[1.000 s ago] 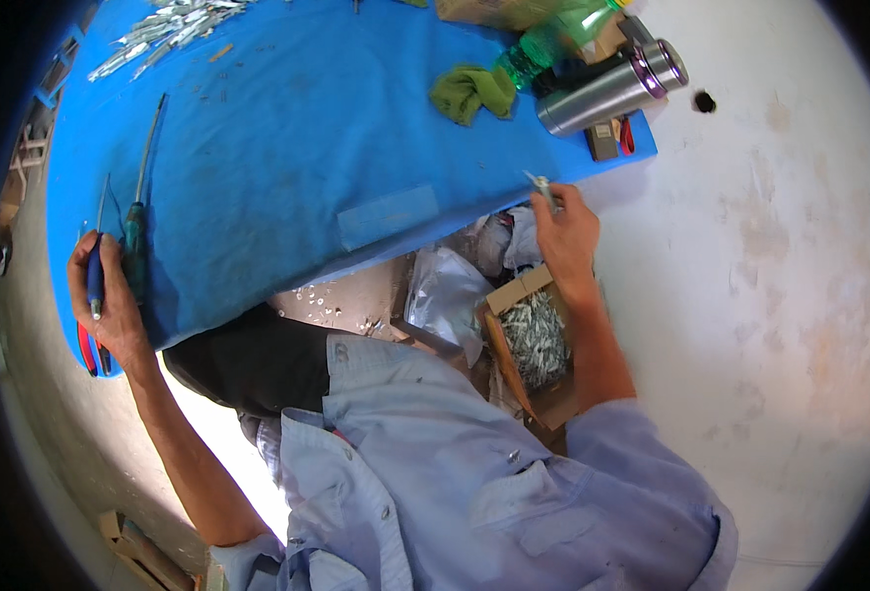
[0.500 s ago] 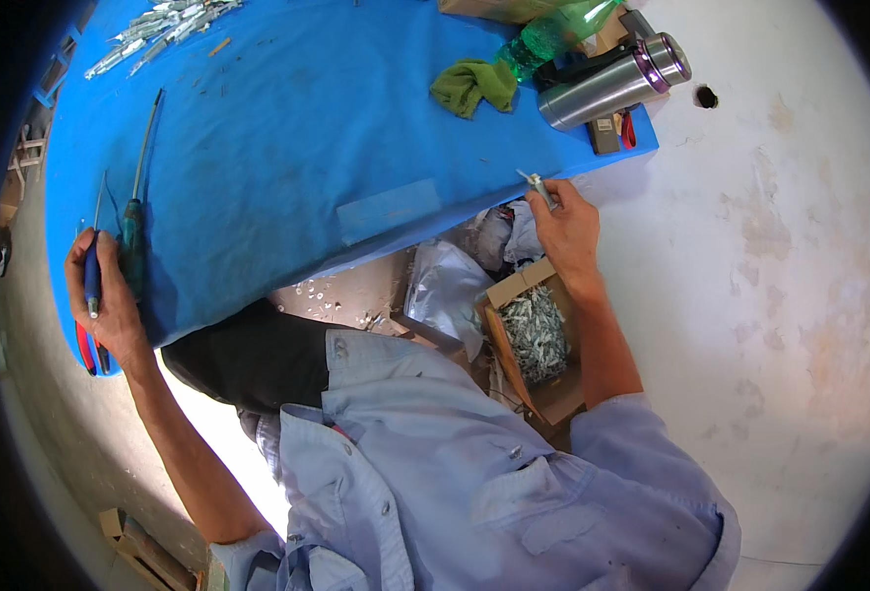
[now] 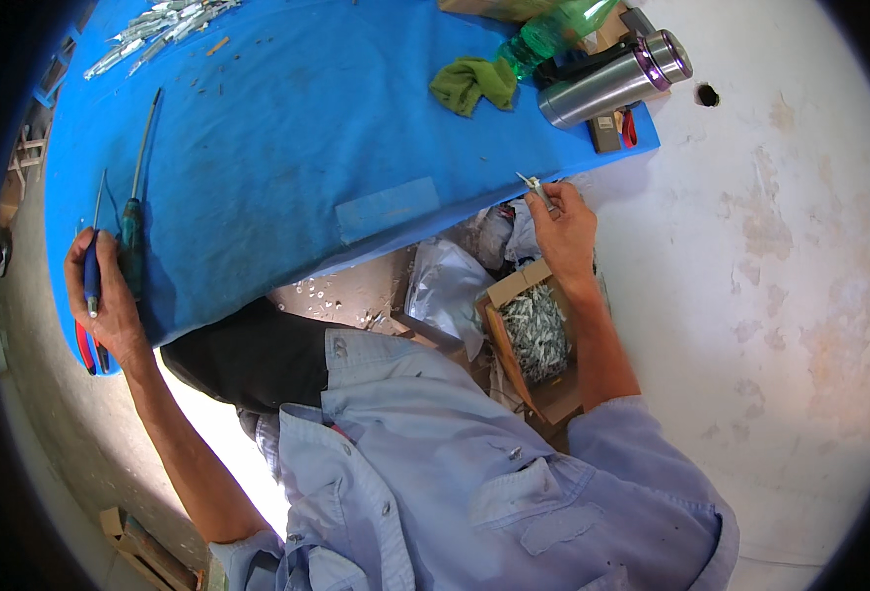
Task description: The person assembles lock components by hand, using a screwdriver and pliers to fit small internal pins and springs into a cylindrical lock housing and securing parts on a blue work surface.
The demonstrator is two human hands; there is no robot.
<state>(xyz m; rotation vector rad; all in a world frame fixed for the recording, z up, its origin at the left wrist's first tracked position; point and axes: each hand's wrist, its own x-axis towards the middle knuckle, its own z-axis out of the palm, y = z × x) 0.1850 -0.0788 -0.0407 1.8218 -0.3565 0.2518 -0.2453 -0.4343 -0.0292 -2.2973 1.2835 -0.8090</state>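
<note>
At the blue table's left edge, my left hand [image 3: 112,295] is closed round the blue handle of a thin screwdriver [image 3: 92,278], whose shaft points away from me. Just right of it lies a longer screwdriver with a green handle [image 3: 132,236]. A red-handled tool [image 3: 84,347], partly hidden, shows below my left hand. Over by the table's front right edge, my right hand [image 3: 567,236] pinches a small silvery-white part [image 3: 535,185] with a thin tip sticking out. Its exact kind is too small to make out.
The blue table [image 3: 287,128] carries a heap of silvery parts [image 3: 164,30], a green cloth [image 3: 474,87], a green plastic bottle [image 3: 543,44] and a steel flask [image 3: 607,89]. Below its edge stands a cardboard box [image 3: 499,292] of small metal parts, beside a plastic bag [image 3: 443,291].
My right hand has shifted very slightly, the small part still pinched in it. My left hand stays in place on the blue screwdriver.
</note>
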